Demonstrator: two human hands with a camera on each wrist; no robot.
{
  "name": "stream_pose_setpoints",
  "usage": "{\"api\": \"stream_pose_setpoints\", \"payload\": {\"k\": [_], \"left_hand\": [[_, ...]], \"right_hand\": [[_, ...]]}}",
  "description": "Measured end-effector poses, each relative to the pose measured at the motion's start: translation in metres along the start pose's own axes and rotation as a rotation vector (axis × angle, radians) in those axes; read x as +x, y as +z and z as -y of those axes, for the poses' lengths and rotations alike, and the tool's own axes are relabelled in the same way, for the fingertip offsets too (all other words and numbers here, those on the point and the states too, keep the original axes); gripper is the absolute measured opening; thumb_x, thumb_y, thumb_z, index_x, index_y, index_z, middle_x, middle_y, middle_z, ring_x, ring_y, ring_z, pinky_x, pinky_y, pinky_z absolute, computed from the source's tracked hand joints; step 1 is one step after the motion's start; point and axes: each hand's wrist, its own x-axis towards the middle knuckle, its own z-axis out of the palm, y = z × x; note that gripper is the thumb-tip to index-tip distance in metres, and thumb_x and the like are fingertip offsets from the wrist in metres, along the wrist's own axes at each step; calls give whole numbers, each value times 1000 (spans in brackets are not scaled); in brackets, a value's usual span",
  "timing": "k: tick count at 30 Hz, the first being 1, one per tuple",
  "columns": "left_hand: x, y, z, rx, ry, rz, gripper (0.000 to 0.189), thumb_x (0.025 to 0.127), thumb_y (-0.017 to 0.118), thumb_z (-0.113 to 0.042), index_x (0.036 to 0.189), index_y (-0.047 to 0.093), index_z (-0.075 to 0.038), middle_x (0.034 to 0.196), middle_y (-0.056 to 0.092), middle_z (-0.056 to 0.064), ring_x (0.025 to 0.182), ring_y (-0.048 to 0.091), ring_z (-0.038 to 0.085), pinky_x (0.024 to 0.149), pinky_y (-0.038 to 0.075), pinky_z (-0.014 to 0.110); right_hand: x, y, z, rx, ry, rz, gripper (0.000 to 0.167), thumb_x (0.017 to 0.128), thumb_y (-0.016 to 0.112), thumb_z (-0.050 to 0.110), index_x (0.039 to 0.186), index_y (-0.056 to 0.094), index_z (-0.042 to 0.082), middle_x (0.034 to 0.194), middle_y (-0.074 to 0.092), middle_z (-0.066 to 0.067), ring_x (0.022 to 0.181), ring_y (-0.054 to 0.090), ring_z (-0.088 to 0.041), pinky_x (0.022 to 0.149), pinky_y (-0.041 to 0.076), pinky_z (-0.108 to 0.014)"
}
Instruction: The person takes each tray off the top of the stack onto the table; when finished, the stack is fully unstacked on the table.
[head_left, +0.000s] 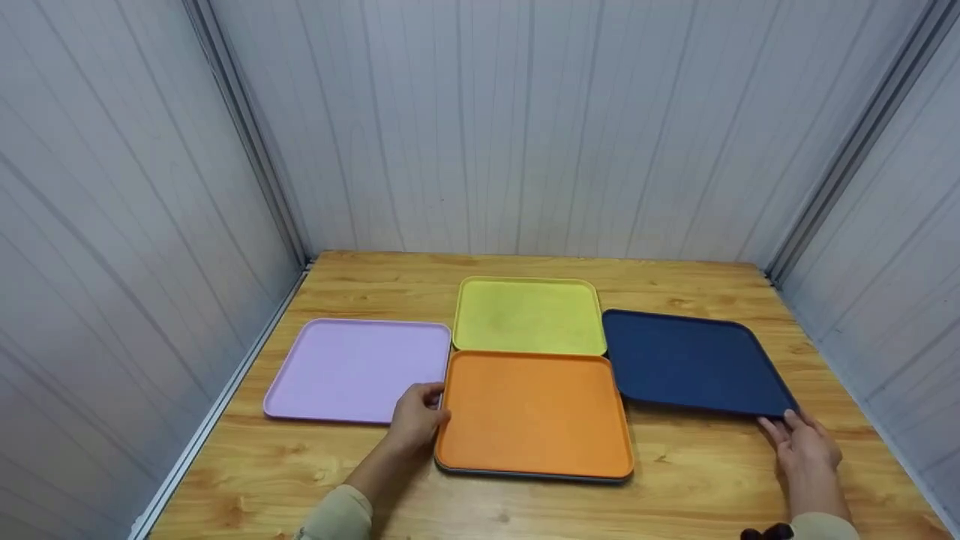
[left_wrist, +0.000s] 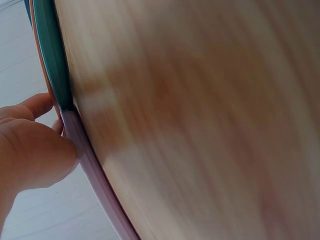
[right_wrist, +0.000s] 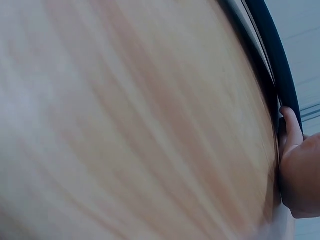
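Observation:
My left hand (head_left: 418,416) is at the left rim of an orange tray (head_left: 534,416), its thumb on the rim and its fingers bent against the edge. A teal tray (left_wrist: 55,60) lies directly under the orange one, as the left wrist view shows. On the right, my right hand (head_left: 808,446) grips the near right corner of a navy blue tray (head_left: 697,364), with the thumb on top and fingers beneath. That corner looks slightly raised off the wood. The fingers' undersides are partly hidden.
A lilac tray (head_left: 364,369) lies to the left, beside the left hand. Behind the orange tray sits a yellow tray (head_left: 529,315), its right edge meeting the navy one. The wooden table (head_left: 487,514) is bounded by pale panel walls (head_left: 495,135) at the back and sides.

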Motion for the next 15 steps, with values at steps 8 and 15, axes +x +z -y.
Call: {"api": "stream_pose_setpoints", "payload": {"k": [8, 15], "left_hand": [[1, 0, 0, -16, -6, 1, 48, 79, 70, 14, 126, 63, 12, 106, 62, 16, 98, 57, 27, 86, 52, 38], [1, 0, -1, -9, -11, -11, 47, 80, 71, 13, 126, 63, 12, 108, 60, 15, 101, 56, 28, 90, 50, 40]], "right_hand": [[8, 1, 4, -6, -4, -88, 79, 93, 62, -10, 153, 40, 38, 163, 16, 15, 148, 22, -15, 93, 51, -37], [6, 4, 1, 9, -29, -43, 82, 93, 62, -10, 156, 34, 35, 164, 15, 12, 148, 20, -11, 100, 44, -35]]}}
